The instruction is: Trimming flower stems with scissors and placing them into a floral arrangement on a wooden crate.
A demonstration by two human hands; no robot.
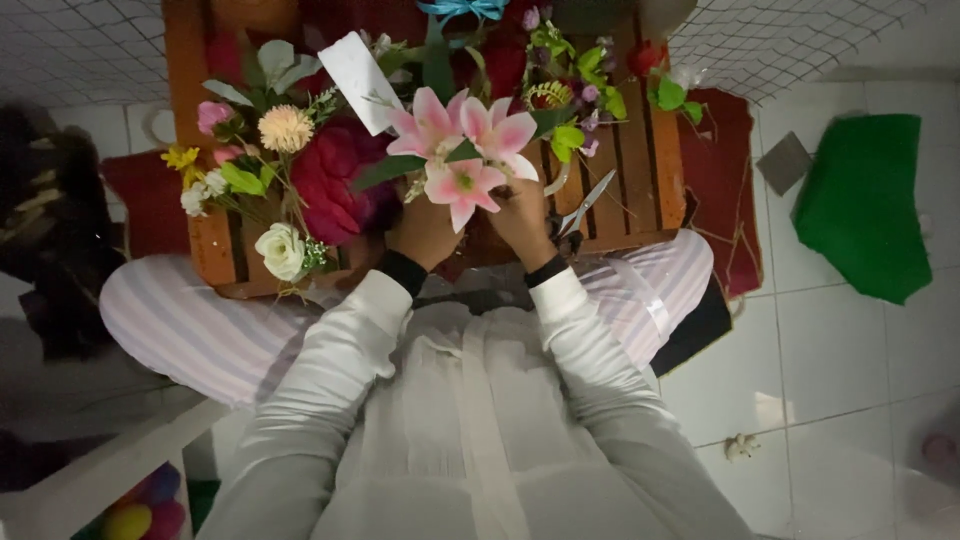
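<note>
Both my hands are raised together over a wooden slatted crate (660, 160) on my lap. My left hand (424, 232) and my right hand (522, 220) grip the stems of a bunch of pink lilies (463, 150), whose blooms face the camera. Scissors (583, 205) lie on the crate just right of my right hand. A dark red flower (335, 180) sits left of my left hand. White sleeves with black cuffs cover my arms.
Several artificial flowers lie on the crate: a white rose (280, 250), a cream bloom (286, 127), green sprigs (575, 100), a white card (360, 68). Green fabric (865, 205) and a grey square (783, 162) lie on the white tiled floor at right. A red cloth (722, 180) lies under the crate.
</note>
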